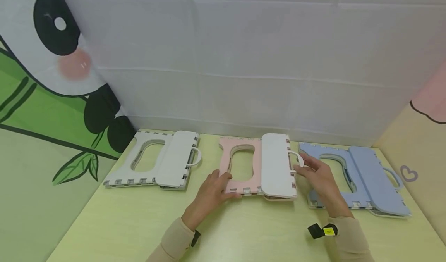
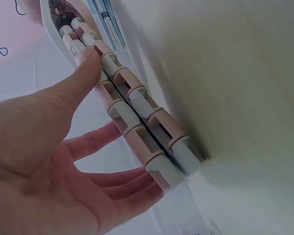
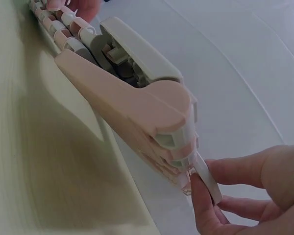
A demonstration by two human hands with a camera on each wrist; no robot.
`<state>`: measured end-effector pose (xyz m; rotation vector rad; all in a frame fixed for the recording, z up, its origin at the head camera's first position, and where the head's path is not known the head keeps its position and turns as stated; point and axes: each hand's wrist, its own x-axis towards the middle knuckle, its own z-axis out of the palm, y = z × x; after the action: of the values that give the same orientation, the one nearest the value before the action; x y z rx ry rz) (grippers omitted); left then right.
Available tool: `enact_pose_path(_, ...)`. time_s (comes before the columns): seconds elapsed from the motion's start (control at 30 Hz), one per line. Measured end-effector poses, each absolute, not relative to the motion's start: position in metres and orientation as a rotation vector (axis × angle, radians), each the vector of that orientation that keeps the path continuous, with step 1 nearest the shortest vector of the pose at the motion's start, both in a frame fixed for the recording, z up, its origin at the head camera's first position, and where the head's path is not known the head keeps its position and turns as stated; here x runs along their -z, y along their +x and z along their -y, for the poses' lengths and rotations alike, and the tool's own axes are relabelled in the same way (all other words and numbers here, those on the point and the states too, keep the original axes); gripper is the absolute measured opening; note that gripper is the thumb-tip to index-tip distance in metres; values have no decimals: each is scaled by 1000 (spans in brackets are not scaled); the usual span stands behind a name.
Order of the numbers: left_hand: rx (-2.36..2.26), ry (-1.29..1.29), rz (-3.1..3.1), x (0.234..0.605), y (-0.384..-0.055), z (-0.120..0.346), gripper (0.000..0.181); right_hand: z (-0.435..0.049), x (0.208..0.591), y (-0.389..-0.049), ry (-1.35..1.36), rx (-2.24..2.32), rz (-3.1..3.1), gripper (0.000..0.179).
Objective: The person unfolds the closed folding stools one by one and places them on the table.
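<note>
A folded pink-and-white folding stool lies flat in the middle of the table. My left hand grips its left front corner. In the left wrist view the thumb presses the hinged edge while the fingers curl round the far side. At the stool's right side, my right hand pinches the white carrying handle. The right wrist view has that hand's fingers on both sides of the handle, beside the stool's pink leg panel.
A folded white stool lies to the left, its handle pointing right. To the right is a folded blue stool, partly behind my right hand and forearm. The pale yellow-green table meets a white cloth backdrop at the back.
</note>
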<state>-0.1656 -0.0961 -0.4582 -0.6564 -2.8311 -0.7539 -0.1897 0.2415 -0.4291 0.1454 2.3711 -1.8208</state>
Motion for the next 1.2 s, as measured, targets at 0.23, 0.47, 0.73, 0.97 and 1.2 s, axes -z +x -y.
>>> enact_pose_path(0.23, 795, -687, 2807, 458, -166, 96, 54, -244, 421, -188, 162, 1811, -2394, 74)
enact_pose_path(0.47, 827, -716, 2767, 460, -165, 96, 54, -243, 412, -185, 153, 1784, -2436, 76)
enact_pose_path(0.73, 825, -756, 2742, 459, -165, 95, 53, -245, 403, -184, 134, 1788, -2463, 75)
enact_pose_path(0.97, 853, -759, 2750, 460, -166, 93, 52, -245, 394, -186, 124, 1777, -2483, 74)
enact_pose_path(1.2, 872, -778, 2729, 460, -167, 91, 52, -246, 384, -186, 83, 1761, -2524, 72)
